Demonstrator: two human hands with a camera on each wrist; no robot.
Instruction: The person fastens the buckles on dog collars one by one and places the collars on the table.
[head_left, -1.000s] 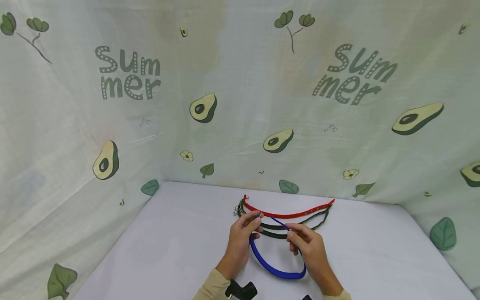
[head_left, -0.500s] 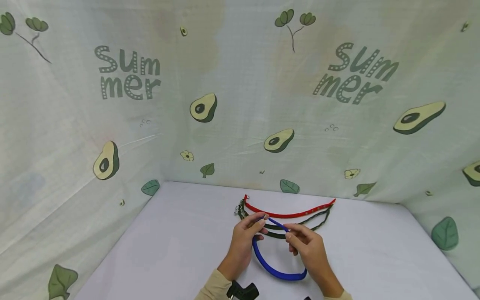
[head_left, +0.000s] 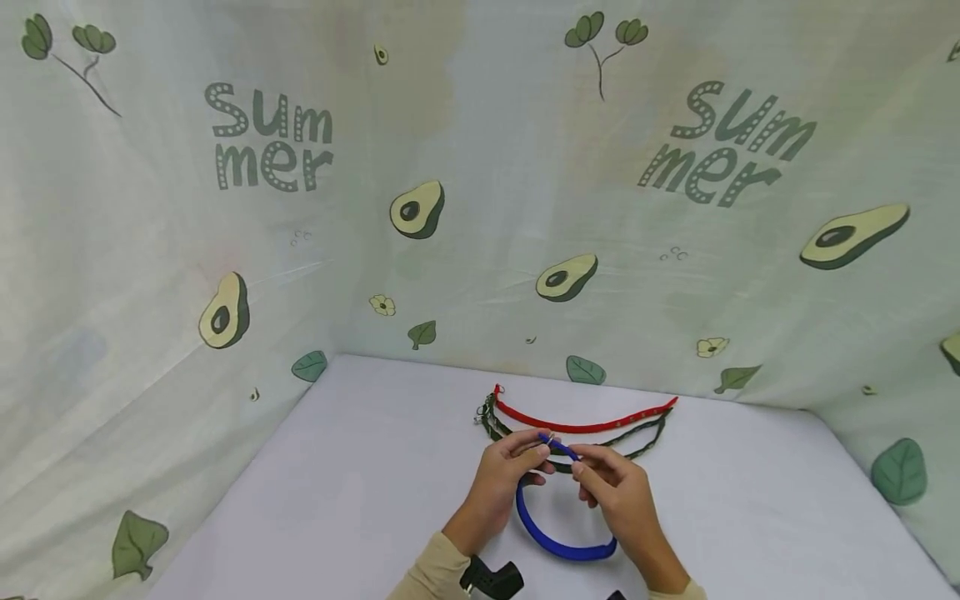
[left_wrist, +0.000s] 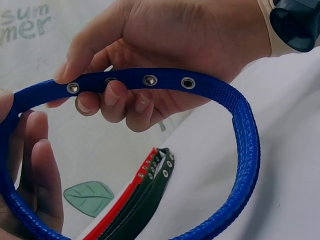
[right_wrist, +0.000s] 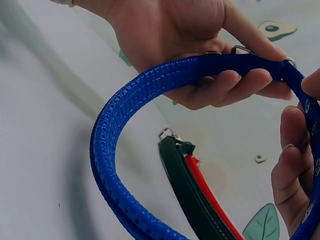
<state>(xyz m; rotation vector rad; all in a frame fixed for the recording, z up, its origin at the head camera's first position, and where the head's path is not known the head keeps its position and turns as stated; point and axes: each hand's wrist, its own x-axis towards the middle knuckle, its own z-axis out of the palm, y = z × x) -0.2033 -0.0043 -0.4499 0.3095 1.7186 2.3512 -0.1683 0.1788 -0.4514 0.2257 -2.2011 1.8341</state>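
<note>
A blue pet collar (head_left: 558, 548) is held up in a loop between both hands, its padded part hanging lowest. My left hand (head_left: 498, 479) pinches the buckle end; in the right wrist view part of the metal buckle (right_wrist: 242, 49) shows above the strap by the thumb. My right hand (head_left: 618, 492) pinches the other strap end. In the left wrist view metal-ringed holes (left_wrist: 150, 80) line that end, with fingers curled behind it. The strap tip reaches the buckle by the left fingertips; how far it passes through is too small to tell.
Beyond the hands, a red collar (head_left: 585, 428) and dark green collars (right_wrist: 172, 170) lie side by side on the white table (head_left: 360, 467). A printed cloth (head_left: 480, 167) hangs behind the table and along its sides.
My left hand has moved right, closer to the right hand. The gap between strap tip and buckle has closed, and blue strap now shows at the left fingertips. The camera has shifted slightly.
</note>
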